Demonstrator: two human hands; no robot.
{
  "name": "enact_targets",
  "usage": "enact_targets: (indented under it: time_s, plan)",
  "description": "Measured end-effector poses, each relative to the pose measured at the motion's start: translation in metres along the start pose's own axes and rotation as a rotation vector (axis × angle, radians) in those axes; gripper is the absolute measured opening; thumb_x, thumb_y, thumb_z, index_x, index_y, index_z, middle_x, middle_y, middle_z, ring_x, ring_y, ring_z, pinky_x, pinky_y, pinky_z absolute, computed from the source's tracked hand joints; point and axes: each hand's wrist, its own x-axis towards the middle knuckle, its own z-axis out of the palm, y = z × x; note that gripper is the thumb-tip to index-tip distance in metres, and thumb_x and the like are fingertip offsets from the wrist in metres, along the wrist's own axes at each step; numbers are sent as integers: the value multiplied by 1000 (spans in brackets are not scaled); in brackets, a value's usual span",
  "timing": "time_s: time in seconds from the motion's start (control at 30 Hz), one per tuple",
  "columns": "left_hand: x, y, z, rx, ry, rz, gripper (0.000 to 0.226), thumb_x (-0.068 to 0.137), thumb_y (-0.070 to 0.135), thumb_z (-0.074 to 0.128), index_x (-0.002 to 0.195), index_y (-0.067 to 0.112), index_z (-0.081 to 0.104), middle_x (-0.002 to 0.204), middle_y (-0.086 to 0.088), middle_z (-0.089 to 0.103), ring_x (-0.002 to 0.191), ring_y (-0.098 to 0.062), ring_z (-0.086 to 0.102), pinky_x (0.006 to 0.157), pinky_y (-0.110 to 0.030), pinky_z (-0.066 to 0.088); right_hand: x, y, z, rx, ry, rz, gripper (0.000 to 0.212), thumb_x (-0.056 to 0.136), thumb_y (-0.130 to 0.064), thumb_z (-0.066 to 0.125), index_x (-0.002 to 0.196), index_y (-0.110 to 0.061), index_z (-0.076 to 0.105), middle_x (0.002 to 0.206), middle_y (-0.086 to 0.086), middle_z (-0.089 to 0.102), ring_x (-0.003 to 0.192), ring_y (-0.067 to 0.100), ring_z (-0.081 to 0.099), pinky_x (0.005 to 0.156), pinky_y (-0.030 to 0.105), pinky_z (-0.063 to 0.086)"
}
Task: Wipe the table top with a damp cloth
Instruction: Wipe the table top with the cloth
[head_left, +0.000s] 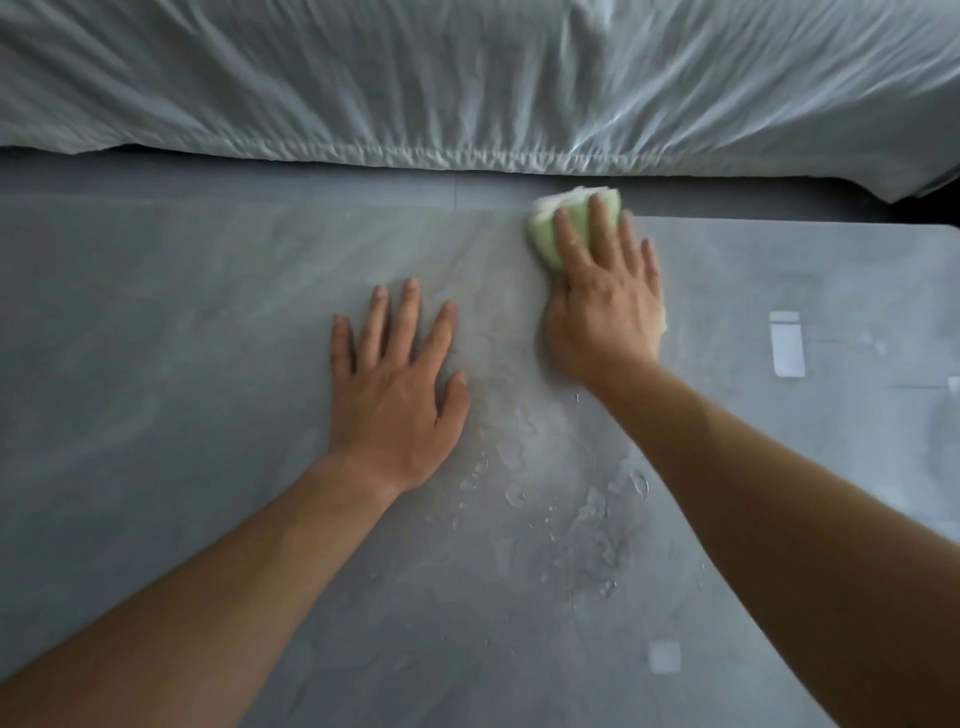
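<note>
- Cloth (546, 240), pale green and folded, sits at the far edge of the table top (156, 338), under the fingers of our right hand (605, 306).
- Right hand: fingers straight, pressing flat on the cloth, not gripping it.
- Left hand (397, 384): flat on the table, fingers spread and relaxed, left of the right hand, well apart from the cloth.
- Water droplets (519, 493) lie between our forearms.
- Pale rectangle (787, 343) right of the right hand, possibly tape; too blurred to call.
- Wrinkled white sheet (467, 78) lies beyond our fingertips.
</note>
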Motion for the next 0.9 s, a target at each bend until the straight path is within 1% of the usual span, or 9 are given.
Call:
enact_targets:
  time_s: [0.13, 0.2, 0.27, 0.33, 0.53, 0.6, 0.73, 0.8, 0.9]
  plan:
    - [-2, -6, -2, -14, -20, 21, 75, 91, 47, 23, 157, 13, 11, 166, -6, 3, 153, -25, -4, 121, -56, 2, -34, 3, 3, -48, -145, -467, 64, 92, -27, 42, 155, -32, 31, 166, 4, 21, 152, 30, 18, 124, 48, 11]
    - [-2, -9, -2, -27, -18, 39, 76, 91, 46, 25, 156, 9, 13, 166, -9, 2, 153, -24, -5, 121, -55, 2, -12, 12, -1, -48, -123, -400, 63, 91, -26, 43, 153, -33, 33, 165, 3, 22, 152, 29, 19, 125, 47, 10]
    - [-3, -10, -2, -58, 5, 52, 75, 90, 45, 31, 153, 7, 21, 165, -14, 7, 153, -26, -1, 121, -55, 3, 16, 6, -1, -1, -85, -166, 62, 93, -25, 40, 153, -34, 32, 166, 2, 18, 153, 28, 14, 125, 45, 6]
    - [-3, -11, -2, -113, 43, 52, 71, 87, 42, 38, 146, 2, 31, 161, -21, 17, 151, -31, 9, 121, -55, 6, 26, -15, 4, 19, -58, -50, 62, 95, -25, 38, 155, -35, 28, 167, 1, 12, 154, 28, 8, 125, 44, 2]
    - [-5, -17, -6, -171, 93, 83, 62, 87, 36, 41, 132, -6, 41, 147, -27, 34, 143, -41, 26, 119, -57, 17, -33, -13, 3, -59, -175, -567, 59, 99, -29, 41, 156, -31, 28, 166, 3, 18, 153, 30, 16, 124, 48, 10]
    - [-6, -20, -9, -158, 75, 89, 60, 90, 39, 38, 134, -2, 42, 151, -23, 32, 146, -37, 22, 120, -55, 15, -17, 0, -2, -69, -180, -525, 58, 98, -30, 37, 156, -31, 29, 166, 4, 18, 153, 30, 15, 124, 51, 11]
    - [-12, -25, -6, -110, 64, 99, 65, 94, 44, 33, 146, 5, 34, 160, -15, 23, 151, -28, 12, 121, -54, 9, 27, -23, 4, -10, -85, -153, 59, 98, -27, 40, 156, -34, 26, 168, 2, 11, 154, 28, 8, 125, 45, 5]
    - [-14, -25, -4, -97, 60, 102, 66, 93, 43, 33, 148, 6, 33, 161, -14, 22, 152, -28, 11, 121, -54, 9, 15, -33, 8, -16, -63, -216, 61, 98, -25, 43, 156, -33, 26, 167, 3, 12, 154, 29, 9, 125, 46, 6]
    - [-13, -21, -5, -97, 61, 81, 65, 91, 39, 34, 145, 4, 37, 160, -16, 24, 151, -29, 13, 121, -55, 10, -36, -17, 7, -67, -132, -525, 61, 97, -26, 44, 156, -31, 29, 166, 4, 18, 153, 30, 15, 124, 48, 11]
